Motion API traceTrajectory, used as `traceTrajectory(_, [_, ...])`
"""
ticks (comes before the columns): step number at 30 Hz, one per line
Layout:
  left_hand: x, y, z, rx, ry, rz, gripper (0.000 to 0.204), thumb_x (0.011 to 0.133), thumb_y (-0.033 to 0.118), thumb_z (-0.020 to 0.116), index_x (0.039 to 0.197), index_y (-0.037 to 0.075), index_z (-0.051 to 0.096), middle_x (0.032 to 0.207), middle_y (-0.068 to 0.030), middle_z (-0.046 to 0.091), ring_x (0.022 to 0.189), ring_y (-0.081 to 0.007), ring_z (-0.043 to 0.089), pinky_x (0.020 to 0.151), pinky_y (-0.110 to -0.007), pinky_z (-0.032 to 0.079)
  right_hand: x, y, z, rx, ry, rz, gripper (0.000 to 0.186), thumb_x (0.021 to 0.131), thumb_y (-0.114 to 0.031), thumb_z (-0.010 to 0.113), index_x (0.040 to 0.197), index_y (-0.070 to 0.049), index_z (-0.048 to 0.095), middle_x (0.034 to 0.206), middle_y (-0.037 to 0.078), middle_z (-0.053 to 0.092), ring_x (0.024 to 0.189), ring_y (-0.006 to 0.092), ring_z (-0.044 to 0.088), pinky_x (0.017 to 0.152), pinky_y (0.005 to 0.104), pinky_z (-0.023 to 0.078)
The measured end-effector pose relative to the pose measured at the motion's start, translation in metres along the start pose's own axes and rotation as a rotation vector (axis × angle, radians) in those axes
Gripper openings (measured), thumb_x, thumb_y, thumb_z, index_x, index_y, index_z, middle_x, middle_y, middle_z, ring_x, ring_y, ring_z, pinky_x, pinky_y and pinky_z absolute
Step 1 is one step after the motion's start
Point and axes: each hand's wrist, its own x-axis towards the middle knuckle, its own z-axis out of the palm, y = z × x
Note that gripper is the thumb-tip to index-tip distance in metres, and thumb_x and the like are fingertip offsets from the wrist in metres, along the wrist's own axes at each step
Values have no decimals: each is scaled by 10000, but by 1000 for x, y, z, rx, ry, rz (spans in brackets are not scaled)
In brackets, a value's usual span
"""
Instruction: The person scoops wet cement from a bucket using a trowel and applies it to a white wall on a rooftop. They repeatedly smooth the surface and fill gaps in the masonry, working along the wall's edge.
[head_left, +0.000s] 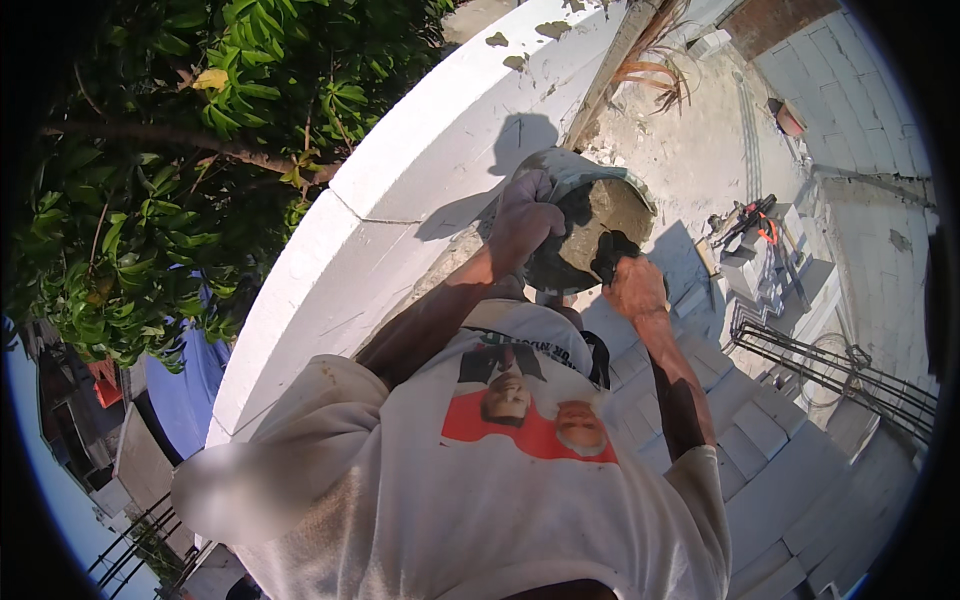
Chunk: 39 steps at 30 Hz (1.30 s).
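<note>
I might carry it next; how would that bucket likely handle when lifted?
Probably heavy for its size: a thick grey-brown mix lies inside the bucket. It may tip, since the left hand holds it at one side.

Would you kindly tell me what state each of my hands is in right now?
Left hand: closed, holding the bucket by its edge.
Right hand: closed on a dark tool, exact kind unclear.

Pale dusty floor (715,130), stacked whitish blocks (822,285), dark and orange tools (754,213) lying atop them
</note>
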Motion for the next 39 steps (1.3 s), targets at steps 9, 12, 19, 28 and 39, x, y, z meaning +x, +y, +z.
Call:
traceTrajectory(9, [2,18,6,-346,-10,-89,214,663,-94,633,819,42,580,759,-25,584,653,-155,561,571,-287,485,-16,-8,-7,428,106,19,266,726,-206,782,906,-13,748,885,249,715,847,459,679,776,475,561])
traceTrajectory(12, [-7,37,13,-444,10,-141,267,763,-63,640,1021,6,631,934,-82,672,811,-201,646,723,-330,541,-20,-6,-5,621,134,-4,220,788,-199,771,940,-41,755,925,226,721,861,451,675,772,458,553])
traceTrajectory(19, [-26,35,-12,-605,144,-305,302,959,99,614,1229,-36,594,1122,-158,690,1011,-264,690,929,-432,572,-19,-2,-15,632,114,-77,241,847,-164,757,988,29,735,940,222,737,882,378,723,780,409,547])
traceTrajectory(28, [-52,-11,-55,-384,471,-317,205,893,88,713,1070,1,656,1017,-125,723,893,-247,712,848,-391,589,-19,-47,-172,777,-111,-98,112,933,-93,709,906,15,697,726,32,635,543,86,505,508,276,407])
traceTrajectory(39, [-78,-30,-73,-577,329,-141,264,858,36,635,1108,-31,686,1006,-143,737,876,-241,732,812,-365,608,179,1,-307,1780,10,-562,184,1036,-202,528,1067,-21,524,731,58,543,527,115,477,461,260,412])
